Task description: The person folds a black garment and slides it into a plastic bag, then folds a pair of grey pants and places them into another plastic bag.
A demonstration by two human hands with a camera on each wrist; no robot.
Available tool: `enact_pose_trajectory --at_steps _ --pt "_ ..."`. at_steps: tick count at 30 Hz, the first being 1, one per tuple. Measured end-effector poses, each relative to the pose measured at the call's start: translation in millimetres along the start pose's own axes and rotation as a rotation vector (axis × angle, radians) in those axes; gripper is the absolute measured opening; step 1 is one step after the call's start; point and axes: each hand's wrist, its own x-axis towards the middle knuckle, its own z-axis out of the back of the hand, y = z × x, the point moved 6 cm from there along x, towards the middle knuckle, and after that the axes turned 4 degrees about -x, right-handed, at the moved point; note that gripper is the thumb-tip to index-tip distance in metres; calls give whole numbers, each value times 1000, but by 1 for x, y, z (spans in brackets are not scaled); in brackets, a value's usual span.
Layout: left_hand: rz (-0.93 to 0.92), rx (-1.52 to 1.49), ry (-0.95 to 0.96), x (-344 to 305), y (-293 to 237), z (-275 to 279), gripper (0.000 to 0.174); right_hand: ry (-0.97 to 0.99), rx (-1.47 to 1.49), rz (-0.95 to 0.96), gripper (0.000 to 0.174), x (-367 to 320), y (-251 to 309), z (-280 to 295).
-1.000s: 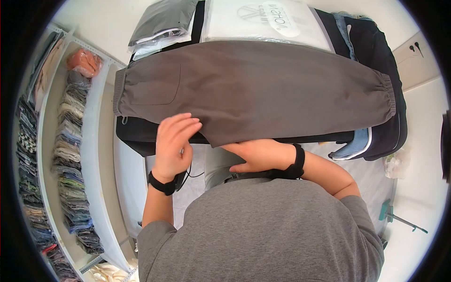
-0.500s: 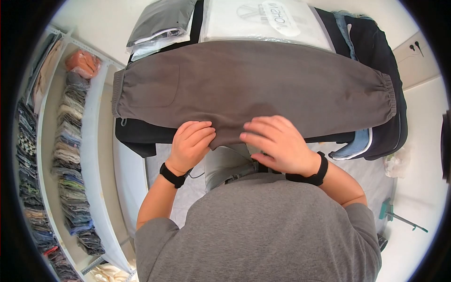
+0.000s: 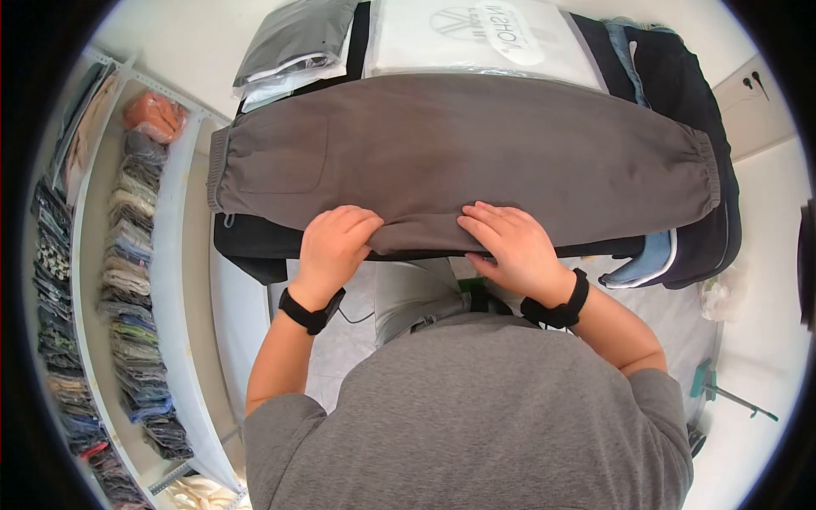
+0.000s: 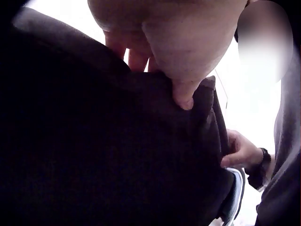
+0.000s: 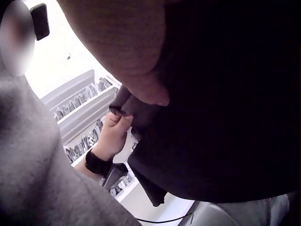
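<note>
A pair of grey-brown sweatpants (image 3: 510,153) lies folded lengthwise across the black-covered table, elastic cuffs at the right end and a patch pocket toward the left. My left hand (image 3: 333,253) pinches the near edge left of the middle. In the left wrist view its thumb (image 4: 186,101) lies against the dark cloth, with the other fingers over the edge. My right hand (image 3: 517,255) grips the same edge farther right, fingers on top and thumb below. Between the hands the crotch part of the fabric is turned up at the edge.
Behind the sweatpants lie a grey bagged garment (image 3: 293,47) and a stack of clear printed bags (image 3: 476,38). Dark clothes and a piece of denim (image 3: 646,259) lie at the right. Shelves (image 3: 200,340) packed with bagged clothes stand to the left.
My left hand has moved right onto the edge, and my right hand has come up from beneath it onto the cloth. The pointed crotch part, hanging earlier, is now drawn up.
</note>
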Motion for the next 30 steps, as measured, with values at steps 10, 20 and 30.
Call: enact_pose_trajectory --at_steps 10,20,30 --pt "258 -219 154 16 20 9 20 157 170 -354 18 -13 -80 44" --pt "283 -313 87 15 23 5 27 232 248 -437 19 -23 -96 62" --pt "151 -350 14 11 3 6 28 28 -91 -314 34 -72 -114 89"
